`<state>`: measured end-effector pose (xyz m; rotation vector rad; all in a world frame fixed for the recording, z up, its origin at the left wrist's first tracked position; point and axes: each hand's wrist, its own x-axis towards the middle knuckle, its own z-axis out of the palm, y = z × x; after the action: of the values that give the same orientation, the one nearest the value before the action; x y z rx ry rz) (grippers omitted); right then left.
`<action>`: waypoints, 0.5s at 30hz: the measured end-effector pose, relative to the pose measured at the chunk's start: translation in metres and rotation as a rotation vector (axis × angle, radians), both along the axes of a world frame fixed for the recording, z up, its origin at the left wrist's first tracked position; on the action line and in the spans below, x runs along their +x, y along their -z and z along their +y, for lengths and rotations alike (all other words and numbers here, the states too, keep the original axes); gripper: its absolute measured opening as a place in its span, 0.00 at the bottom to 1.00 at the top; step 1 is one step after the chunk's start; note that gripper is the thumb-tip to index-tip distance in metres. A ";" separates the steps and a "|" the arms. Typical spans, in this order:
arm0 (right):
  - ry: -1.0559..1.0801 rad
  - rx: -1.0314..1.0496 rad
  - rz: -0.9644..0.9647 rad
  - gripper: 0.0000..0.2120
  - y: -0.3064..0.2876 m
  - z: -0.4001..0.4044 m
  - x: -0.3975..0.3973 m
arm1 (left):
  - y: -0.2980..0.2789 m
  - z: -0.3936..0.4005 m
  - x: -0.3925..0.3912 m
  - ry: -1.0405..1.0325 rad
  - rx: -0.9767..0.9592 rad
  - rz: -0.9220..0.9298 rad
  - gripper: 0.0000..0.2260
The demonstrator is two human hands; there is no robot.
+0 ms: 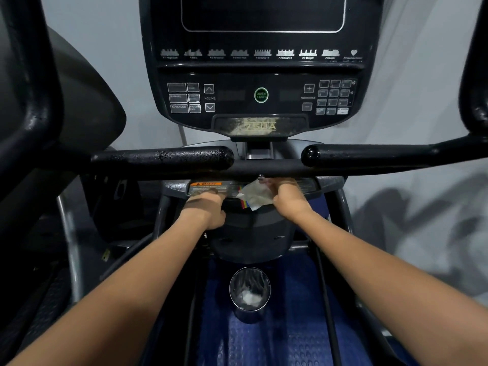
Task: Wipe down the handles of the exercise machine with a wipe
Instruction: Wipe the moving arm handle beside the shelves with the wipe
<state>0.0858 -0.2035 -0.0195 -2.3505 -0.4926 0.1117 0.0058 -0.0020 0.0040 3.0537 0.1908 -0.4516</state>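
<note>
Two black horizontal handles face me below the console: the left handle [163,157], flecked with droplets, and the right handle [369,154]. Under them runs a black crossbar [250,169]. My right hand [289,199] pinches a crumpled white wipe [254,195] just under the crossbar, over the label strip. My left hand [207,208] rests with curled fingers on the shroud by the orange warning label [208,184]; what it grips is hidden.
The console [260,96] with buttons and a dark screen stands above the handles. Tall black upright arms rise at the far left [29,107] and far right [475,75]. A metal bin [249,291] with a clear liner sits on the blue floor mat [298,326] below.
</note>
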 end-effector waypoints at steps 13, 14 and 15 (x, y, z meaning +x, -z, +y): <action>0.101 -0.076 -0.168 0.11 -0.042 -0.120 -0.207 | -0.023 -0.078 -0.164 0.214 0.125 -0.114 0.28; 0.120 -0.086 -0.165 0.11 -0.043 -0.132 -0.228 | -0.023 -0.090 -0.179 0.236 0.121 -0.121 0.28; 0.132 -0.106 -0.164 0.11 -0.045 -0.143 -0.249 | -0.023 -0.102 -0.194 0.253 0.116 -0.124 0.28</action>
<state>-0.1629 -0.3464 0.0255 -2.5015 -0.4172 -0.1201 -0.1878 -0.1041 0.0271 3.2199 -0.1828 -0.2681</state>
